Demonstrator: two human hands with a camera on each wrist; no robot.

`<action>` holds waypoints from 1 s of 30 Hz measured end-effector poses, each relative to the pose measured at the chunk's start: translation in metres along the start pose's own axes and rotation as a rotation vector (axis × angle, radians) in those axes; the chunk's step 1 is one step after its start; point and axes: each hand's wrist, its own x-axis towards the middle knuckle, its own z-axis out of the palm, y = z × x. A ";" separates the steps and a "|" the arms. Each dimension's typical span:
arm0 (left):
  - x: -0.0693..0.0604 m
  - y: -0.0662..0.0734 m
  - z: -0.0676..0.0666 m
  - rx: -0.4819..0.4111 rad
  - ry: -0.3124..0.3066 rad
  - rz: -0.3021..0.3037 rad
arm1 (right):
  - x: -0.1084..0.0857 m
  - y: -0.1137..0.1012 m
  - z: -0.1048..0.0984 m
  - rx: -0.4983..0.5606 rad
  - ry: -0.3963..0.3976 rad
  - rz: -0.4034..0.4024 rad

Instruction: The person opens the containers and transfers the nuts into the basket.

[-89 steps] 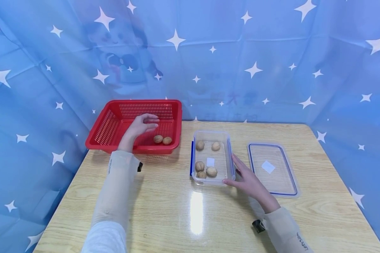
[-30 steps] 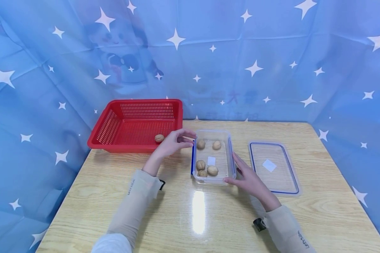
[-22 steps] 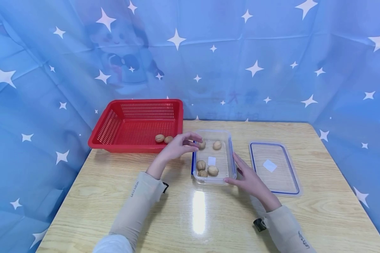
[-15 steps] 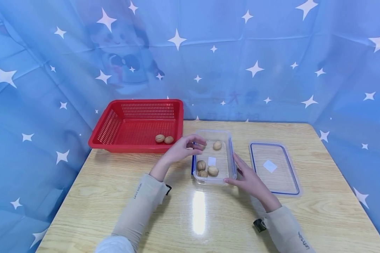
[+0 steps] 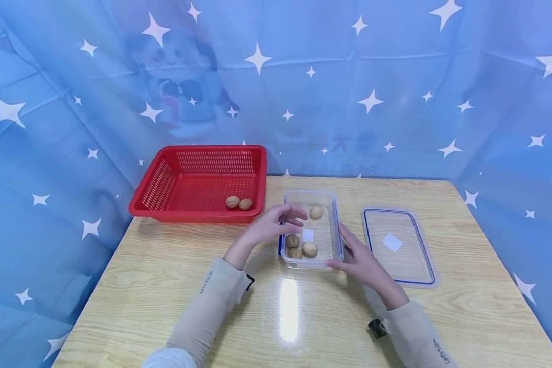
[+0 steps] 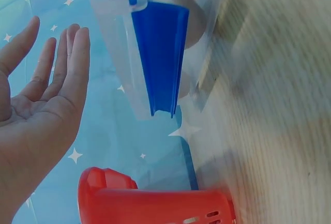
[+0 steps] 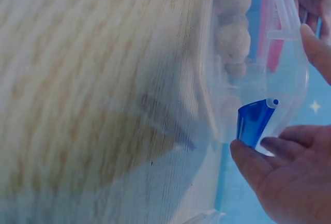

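Had curtain (image 5: 322,82) behind table (image 5: 119,286); on table, from left to right, had basket (image 5: 198,189), box (image 5: 325,239) and lid (image 5: 397,263). Held in basket two walnuts (image 5: 232,202), side by side near the right front corner. Showed in box one walnut (image 5: 316,212) at right rear and three at front: two at left, one behind the other, a third just right of these, with label (image 5: 307,235) behind the third. Had left hand (image 5: 277,223) over box's left side, right hand (image 5: 360,263) against its right side, left of lid.

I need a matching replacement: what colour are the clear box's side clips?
The side clips are plain blue; the left wrist view shows one best.
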 end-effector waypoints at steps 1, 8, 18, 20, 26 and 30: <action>0.001 -0.001 0.001 -0.003 -0.003 -0.002 | 0.000 0.000 0.000 0.000 0.001 0.001; 0.001 -0.001 0.011 -0.036 -0.042 -0.028 | 0.000 0.000 -0.001 0.010 -0.001 0.014; 0.010 -0.003 0.025 -0.055 -0.133 -0.007 | -0.001 0.000 -0.002 0.012 0.006 -0.003; 0.012 -0.002 0.029 -0.041 -0.152 -0.016 | -0.001 0.000 -0.002 0.010 0.008 -0.003; 0.014 -0.001 0.038 0.018 -0.176 -0.069 | -0.001 0.000 -0.001 -0.009 0.003 0.011; 0.017 -0.003 0.043 0.051 -0.176 -0.074 | -0.001 -0.001 -0.001 -0.013 0.007 0.001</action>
